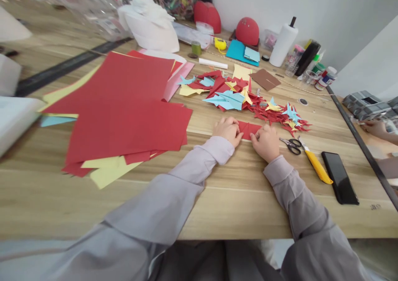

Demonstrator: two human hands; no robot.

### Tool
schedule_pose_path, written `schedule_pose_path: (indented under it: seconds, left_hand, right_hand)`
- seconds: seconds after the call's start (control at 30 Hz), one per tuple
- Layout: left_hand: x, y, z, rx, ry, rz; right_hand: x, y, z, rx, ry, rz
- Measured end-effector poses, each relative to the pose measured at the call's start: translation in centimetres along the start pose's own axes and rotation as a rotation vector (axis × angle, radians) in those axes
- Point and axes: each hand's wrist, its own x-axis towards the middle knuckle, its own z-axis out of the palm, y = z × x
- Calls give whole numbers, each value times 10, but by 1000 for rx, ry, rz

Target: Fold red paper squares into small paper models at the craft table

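A small creased piece of red paper (249, 129) lies on the wooden table between my two hands. My left hand (228, 130) has its curled fingers closed on the left end of it. At the right end, my right hand (266, 142) pinches the paper with thumb and fingers. Just behind them is a pile of folded red, blue and yellow paper pieces (229, 100). Black scissors (293, 146) lie close to the right of my right hand, beside a yellow utility knife (319, 167).
Large red sheets (124, 106) over yellow ones cover the table's left side. A black phone (340, 177) lies at the right. Bottles (284, 44), a yellow tape measure (220, 44) and red domed objects stand at the back. Another person's hand (376, 128) shows at the far right.
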Motion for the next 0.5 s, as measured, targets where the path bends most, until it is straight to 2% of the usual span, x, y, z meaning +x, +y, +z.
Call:
schedule_pose_path:
  seconds: [0.5]
  left_hand:
    - [-2,1,-1,21,2,20]
  right_hand:
    - [-2,-3,-1,-27,-3,18]
